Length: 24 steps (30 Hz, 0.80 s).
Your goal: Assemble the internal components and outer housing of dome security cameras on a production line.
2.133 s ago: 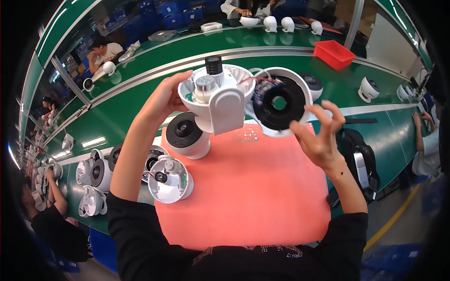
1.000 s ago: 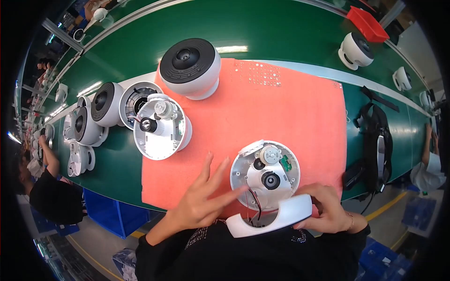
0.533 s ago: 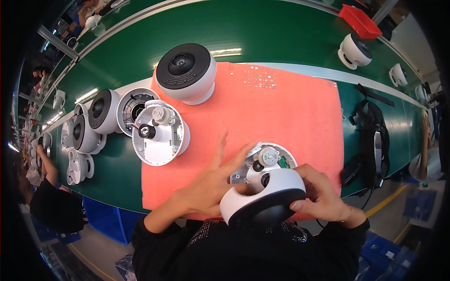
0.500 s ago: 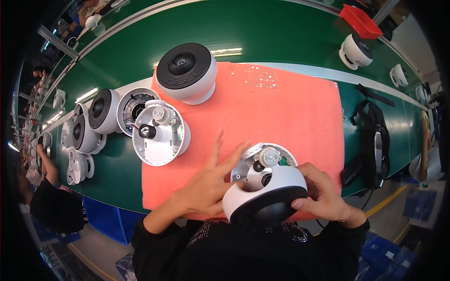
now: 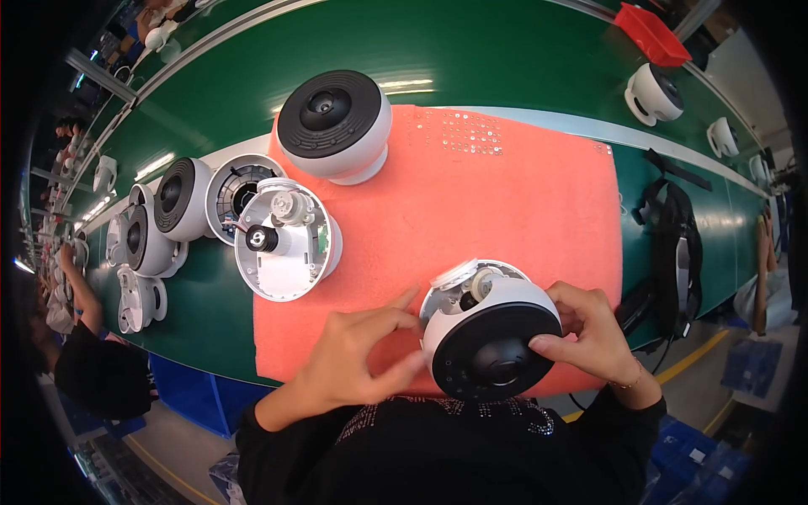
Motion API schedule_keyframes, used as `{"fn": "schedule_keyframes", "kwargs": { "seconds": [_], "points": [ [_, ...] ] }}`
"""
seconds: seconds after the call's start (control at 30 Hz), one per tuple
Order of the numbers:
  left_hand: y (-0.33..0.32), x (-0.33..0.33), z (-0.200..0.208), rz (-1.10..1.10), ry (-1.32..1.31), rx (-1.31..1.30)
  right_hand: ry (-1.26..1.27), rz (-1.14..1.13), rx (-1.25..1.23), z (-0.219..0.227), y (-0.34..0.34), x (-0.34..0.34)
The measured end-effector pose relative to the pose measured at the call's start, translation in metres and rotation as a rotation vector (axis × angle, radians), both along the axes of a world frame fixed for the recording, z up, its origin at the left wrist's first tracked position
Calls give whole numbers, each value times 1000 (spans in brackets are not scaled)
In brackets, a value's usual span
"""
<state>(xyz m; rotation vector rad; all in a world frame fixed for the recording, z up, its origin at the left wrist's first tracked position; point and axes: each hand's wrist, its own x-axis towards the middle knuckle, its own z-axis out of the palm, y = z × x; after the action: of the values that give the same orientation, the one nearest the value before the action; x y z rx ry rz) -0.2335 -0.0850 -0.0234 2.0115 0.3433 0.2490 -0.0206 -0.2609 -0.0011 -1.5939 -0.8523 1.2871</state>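
My right hand grips the right side of a round white shell with a black face, thumb on the black front. The shell tilts over a white housing at the near edge of the orange cloth, covering much of its inside; a silver motor shows between them. My left hand is at the shell's left side, thumb and fingers apart, fingertips close to its rim. Whether they touch it, I cannot tell. Left of centre stands another open white housing with a motor and a black cylinder inside.
An assembled white-and-black unit stands at the cloth's far left, near rows of small screws. More shells and units crowd the green table's left. A black strap lies right of the orange cloth. A red tray sits far right.
The shell has come down closer over the housing and turned its black face upward, hiding more of the inside. My left fingers have drawn back from the opening to the shell's left side.
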Motion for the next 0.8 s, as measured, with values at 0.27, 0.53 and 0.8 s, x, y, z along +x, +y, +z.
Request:
{"fn": "schedule_keyframes", "kwargs": {
  "seconds": [0.27,0.53,0.8],
  "points": [
    [-13,5,8,38,110,290,-307,127,71,4,17,6],
    [1,21,24,-68,355,437,-830,190,156,-5,27,13],
    [3,27,28,-139,376,501,-957,267,167,-8,27,15]
  ]
}}
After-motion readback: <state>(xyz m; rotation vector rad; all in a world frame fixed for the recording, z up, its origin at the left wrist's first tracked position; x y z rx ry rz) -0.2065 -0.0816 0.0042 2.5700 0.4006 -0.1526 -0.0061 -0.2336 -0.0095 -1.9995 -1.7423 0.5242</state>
